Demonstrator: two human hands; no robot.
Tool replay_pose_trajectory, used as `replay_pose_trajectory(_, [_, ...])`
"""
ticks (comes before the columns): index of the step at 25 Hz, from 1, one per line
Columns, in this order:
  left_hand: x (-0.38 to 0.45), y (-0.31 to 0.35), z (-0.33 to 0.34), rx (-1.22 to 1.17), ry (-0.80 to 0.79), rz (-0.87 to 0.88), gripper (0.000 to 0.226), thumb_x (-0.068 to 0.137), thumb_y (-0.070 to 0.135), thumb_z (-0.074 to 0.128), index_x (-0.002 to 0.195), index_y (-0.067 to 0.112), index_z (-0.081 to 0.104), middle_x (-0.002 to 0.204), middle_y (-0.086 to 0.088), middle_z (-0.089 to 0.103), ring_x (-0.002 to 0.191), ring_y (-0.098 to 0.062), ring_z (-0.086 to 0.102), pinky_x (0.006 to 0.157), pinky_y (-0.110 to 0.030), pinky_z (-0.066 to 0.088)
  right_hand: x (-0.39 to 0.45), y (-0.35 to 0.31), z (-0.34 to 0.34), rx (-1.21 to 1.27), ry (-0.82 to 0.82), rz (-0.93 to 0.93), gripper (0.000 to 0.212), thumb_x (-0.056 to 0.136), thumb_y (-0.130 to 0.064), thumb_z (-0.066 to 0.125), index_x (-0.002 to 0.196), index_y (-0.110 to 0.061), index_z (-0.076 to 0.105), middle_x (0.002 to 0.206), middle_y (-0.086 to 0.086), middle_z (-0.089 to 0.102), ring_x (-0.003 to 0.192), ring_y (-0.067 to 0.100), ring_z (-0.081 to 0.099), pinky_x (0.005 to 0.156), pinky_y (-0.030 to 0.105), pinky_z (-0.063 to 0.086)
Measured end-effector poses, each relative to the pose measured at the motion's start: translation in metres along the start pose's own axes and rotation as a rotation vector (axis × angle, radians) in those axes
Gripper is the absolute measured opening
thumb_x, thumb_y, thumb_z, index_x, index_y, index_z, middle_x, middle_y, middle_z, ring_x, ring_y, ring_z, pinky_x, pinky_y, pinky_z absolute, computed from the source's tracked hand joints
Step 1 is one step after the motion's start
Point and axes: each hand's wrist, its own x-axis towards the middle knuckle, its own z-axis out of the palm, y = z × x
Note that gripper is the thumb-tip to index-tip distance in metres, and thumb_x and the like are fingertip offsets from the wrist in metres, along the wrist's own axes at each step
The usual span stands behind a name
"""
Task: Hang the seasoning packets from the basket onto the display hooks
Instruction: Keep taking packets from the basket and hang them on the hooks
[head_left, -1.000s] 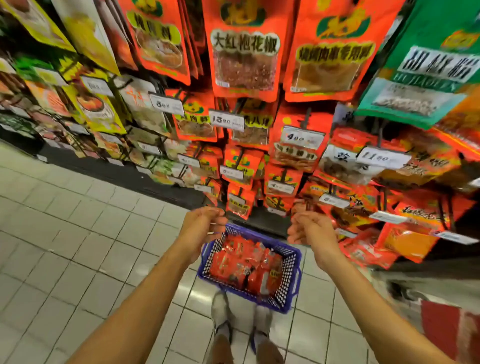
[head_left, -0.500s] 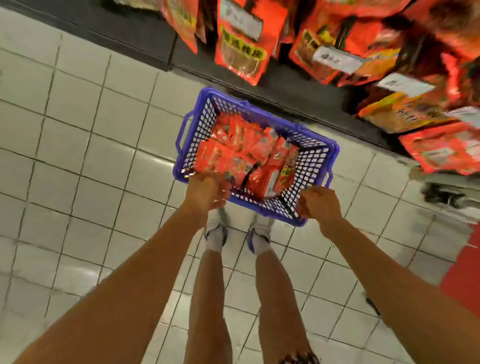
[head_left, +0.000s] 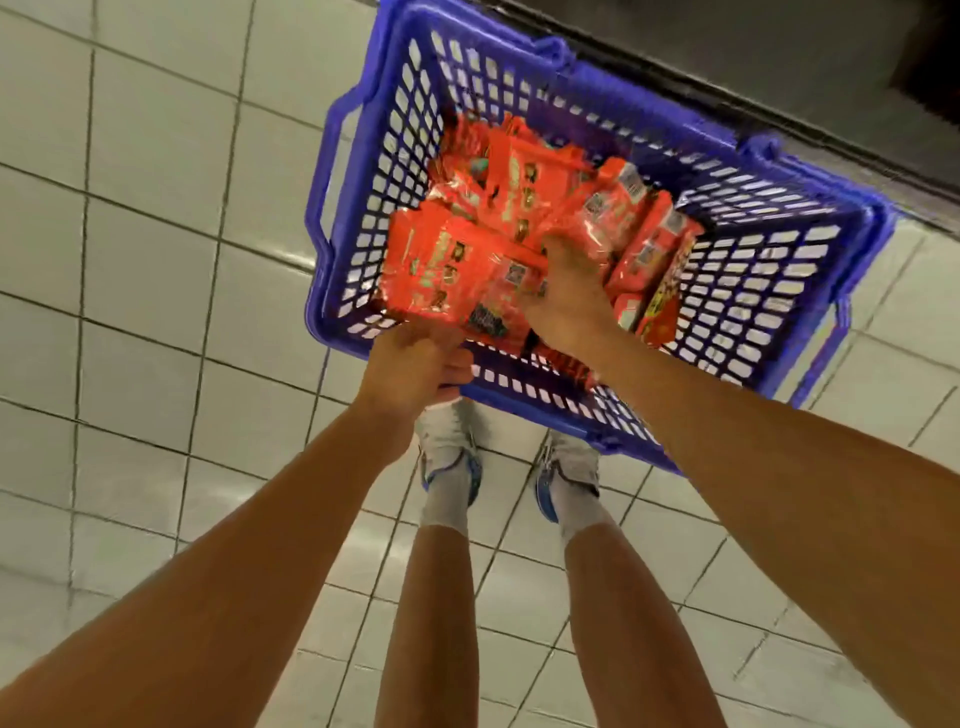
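The step in hand was the pickup: both hands were down at the blue plastic basket (head_left: 769, 228) on the tiled floor (head_left: 130, 208), gathering stock before any hanging.

The right hand (head_left: 569, 299) was inside the basket, laid on the heap of orange-red seasoning packets (head_left: 467, 260), its fingers curled down among them. It looked to be closing on a packet, though the fingertips were buried and I cannot tell whether it had a firm hold.

The left hand (head_left: 415, 366) sat at the basket's near rim, just left of the right hand, its fingers curled at the near edge of the packets. Whether it gripped a packet or the rim could not be made out.

More packets stood on edge just right of the right hand. The person's 2 shoes (head_left: 452, 452) stood just behind the hands, against the basket's near side.

No display hooks were in view. The next move would likely call for lifting a packet clear of the pile, straightening up, and finding its hang hole for a hook.
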Motion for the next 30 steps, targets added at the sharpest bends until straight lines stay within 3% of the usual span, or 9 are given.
replay_pose_trajectory(3, [0.004,-0.005,-0.005,-0.007,0.059,-0.028,0.017,0.098,0.005,0.051,0.084,0.012,0.058,0.086,-0.016,0.058,0.072,-0.023,0.058,0.062,-0.028,0.046,0.007,-0.012,0.01,-0.262,-0.008,0.079,0.071,0.089,-0.045,0.068,0.144,-0.011,0.039,0.14,0.018,0.047,0.129,0.038,0.047,0.103,0.049,0.047])
replay_pose_trajectory(6, [0.0,-0.007,-0.001,-0.046,0.077,-0.016,0.005,0.097,0.016,0.061,0.096,0.015,0.067,0.1,-0.009,0.069,0.092,-0.025,0.069,0.08,-0.034,0.057,-0.019,-0.018,0.001,-0.156,-0.019,-0.092,0.031,0.092,-0.034,0.068,0.116,-0.013,0.064,0.114,0.012,0.061,0.105,0.032,0.06,0.08,0.036,0.047])
replay_pose_trajectory(9, [-0.003,0.001,0.012,-0.137,-0.027,-0.026,0.04,0.09,0.039,0.072,0.124,0.02,0.061,0.119,-0.004,0.069,0.109,-0.025,0.067,0.089,-0.044,0.058,-0.061,-0.029,-0.006,0.05,-0.018,-0.368,0.016,0.091,-0.012,0.066,0.106,-0.009,0.07,0.098,0.012,0.068,0.09,0.032,0.063,0.07,0.038,0.048])
replay_pose_trajectory(13, [-0.001,0.011,0.021,-0.066,0.182,0.105,0.022,0.087,0.004,0.057,0.107,0.011,0.064,0.09,-0.016,0.067,0.086,-0.032,0.064,0.069,-0.045,0.058,-0.086,-0.035,-0.013,0.165,-0.119,-0.437,0.012,0.091,-0.017,0.068,0.1,-0.009,0.069,0.087,0.007,0.066,0.076,0.024,0.06,0.067,0.042,0.051])
replay_pose_trajectory(17, [0.005,0.015,-0.001,-0.051,0.254,0.104,0.025,0.088,0.007,0.051,0.091,0.03,0.061,0.094,-0.005,0.07,0.095,-0.03,0.068,0.09,-0.053,0.057,-0.049,-0.015,-0.032,0.019,0.027,-0.16,0.027,0.098,-0.028,0.06,0.12,-0.013,0.062,0.113,0.008,0.065,0.097,0.026,0.065,0.079,0.037,0.055])
replay_pose_trajectory(19, [0.013,0.01,-0.013,-0.087,0.24,0.109,0.023,0.089,0.011,0.054,0.096,0.031,0.061,0.102,-0.006,0.073,0.103,-0.032,0.068,0.093,-0.054,0.055,-0.019,-0.003,-0.042,-0.114,0.114,0.031,0.051,0.095,-0.025,0.064,0.141,-0.017,0.042,0.135,0.015,0.052,0.111,0.032,0.062,0.077,0.036,0.054])
replay_pose_trajectory(22, [0.019,-0.001,-0.023,-0.162,0.236,0.11,0.022,0.092,0.012,0.056,0.1,0.031,0.062,0.109,-0.01,0.073,0.106,-0.034,0.069,0.096,-0.055,0.054,0.016,-0.003,-0.047,-0.435,-0.017,0.077,0.093,0.085,-0.016,0.073,0.153,-0.036,0.012,0.145,0.025,0.036,0.119,0.041,0.055,0.063,0.041,0.052])
replay_pose_trajectory(26, [0.017,-0.01,-0.026,-0.176,0.219,0.092,0.019,0.094,0.013,0.058,0.1,0.031,0.062,0.104,-0.008,0.074,0.101,-0.031,0.071,0.094,-0.054,0.055,0.019,-0.001,-0.058,-0.727,-0.003,0.04,0.067,0.087,-0.025,0.072,0.147,-0.029,0.043,0.145,0.024,0.03,0.137,0.043,0.032,0.094,0.056,0.05])
replay_pose_trajectory(30, [0.005,-0.003,-0.025,-0.166,0.228,0.132,0.013,0.095,0.021,0.061,0.107,0.026,0.064,0.098,-0.005,0.076,0.093,-0.029,0.074,0.089,-0.05,0.058,-0.01,0.005,-0.09,-0.369,0.156,-0.324,0.026,0.086,-0.023,0.076,0.11,-0.014,0.07,0.136,0.013,0.053,0.137,0.037,0.043,0.111,0.063,0.037])
